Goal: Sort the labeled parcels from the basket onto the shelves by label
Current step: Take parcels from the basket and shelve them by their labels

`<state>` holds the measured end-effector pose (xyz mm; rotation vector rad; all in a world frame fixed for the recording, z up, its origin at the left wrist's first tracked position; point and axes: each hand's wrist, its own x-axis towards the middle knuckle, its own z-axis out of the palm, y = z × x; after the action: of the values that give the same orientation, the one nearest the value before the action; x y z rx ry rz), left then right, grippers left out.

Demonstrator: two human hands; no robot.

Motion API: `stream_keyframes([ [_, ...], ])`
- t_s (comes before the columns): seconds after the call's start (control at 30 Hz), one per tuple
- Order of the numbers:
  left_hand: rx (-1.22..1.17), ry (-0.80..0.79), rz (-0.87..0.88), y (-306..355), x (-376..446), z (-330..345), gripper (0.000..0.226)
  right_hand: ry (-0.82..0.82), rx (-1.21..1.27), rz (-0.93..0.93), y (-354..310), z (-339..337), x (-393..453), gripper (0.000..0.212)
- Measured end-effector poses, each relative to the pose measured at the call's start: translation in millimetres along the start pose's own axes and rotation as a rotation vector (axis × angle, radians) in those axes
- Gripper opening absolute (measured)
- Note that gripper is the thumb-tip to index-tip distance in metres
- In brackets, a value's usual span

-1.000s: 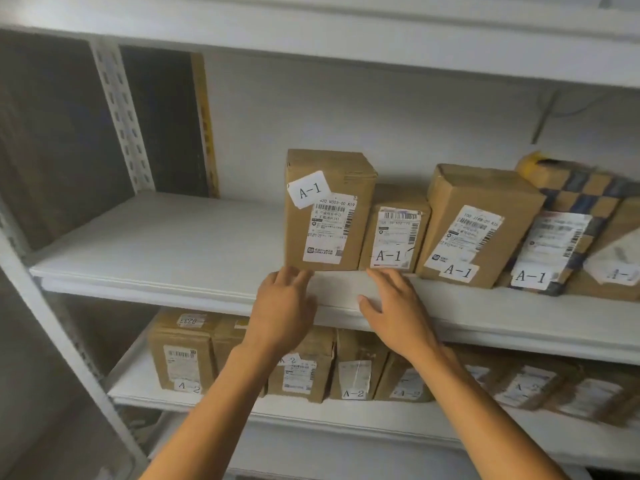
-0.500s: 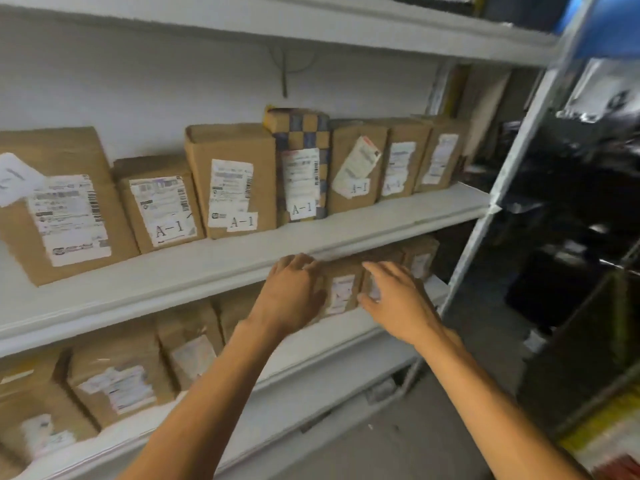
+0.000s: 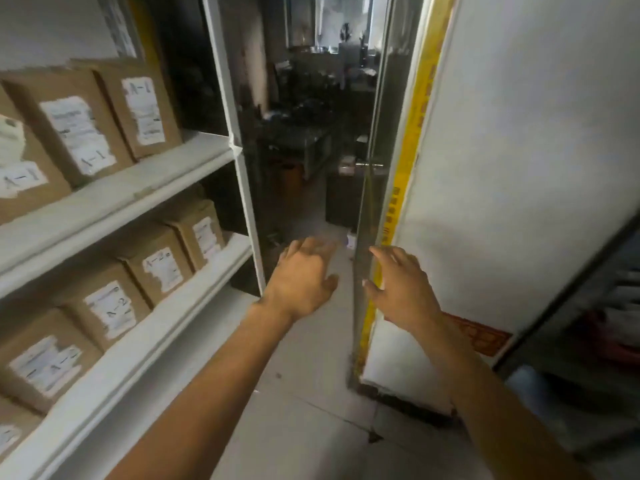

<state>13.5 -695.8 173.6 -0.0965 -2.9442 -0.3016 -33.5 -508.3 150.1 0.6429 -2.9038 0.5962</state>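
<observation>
Left of both empty, spread hands (image 3: 304,278) (image 3: 401,289), labeled parcels (image 3: 104,306) line the shelves (image 3: 114,202).

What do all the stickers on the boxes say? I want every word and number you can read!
"A-1": upper shelf boxes, white stickers.
"A-2": lower shelf boxes, white stickers.
Shipping labels: print too blurred to read.
Yellow strip on the door edge: characters too blurred.

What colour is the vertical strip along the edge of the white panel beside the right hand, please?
Yellow: the strip runs down the white panel edge, in the head view.
</observation>
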Motion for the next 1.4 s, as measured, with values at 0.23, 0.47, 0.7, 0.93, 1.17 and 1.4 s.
stream_keyframes([
  [0.23, -0.09, -0.079, 0.266, 120.8, 66.9, 61.5, 0.059, 0.058, -0.051, 0.317, 118.5, -36.7, -57.4, 0.088],
  [0.47, -0.18, -0.223, 0.607, 236.2, 104.4, 110.3, 0.056, 0.182, -0.014, 0.665, 206.3, -59.6, -128.9, 0.057],
  [0.7, -0.147, -0.419, 0.934, 334.4, 128.9, 157.4, 0.047, 0.326, -0.008, 1.033, 249.6, -65.2, -195.9, 0.047],
  [0.93, -0.169, -0.674, 1.224, 417.0, 114.8, 212.8, 0.044, 0.32, 0.034, 1.439, 256.5, -54.5, -275.8, 0.059],
  [1.17, -0.173, -0.704, 1.497, 494.1, 56.9, 255.5, 0.045, 0.474, 0.174, 1.744, 256.2, -52.1, -346.4, 0.055],
  [1.4, -0.074, -0.783, 1.597, 554.7, 14.6, 311.7, 0.05, 0.511, 0.281, 1.893, 299.2, -23.2, -416.4, 0.047],
])
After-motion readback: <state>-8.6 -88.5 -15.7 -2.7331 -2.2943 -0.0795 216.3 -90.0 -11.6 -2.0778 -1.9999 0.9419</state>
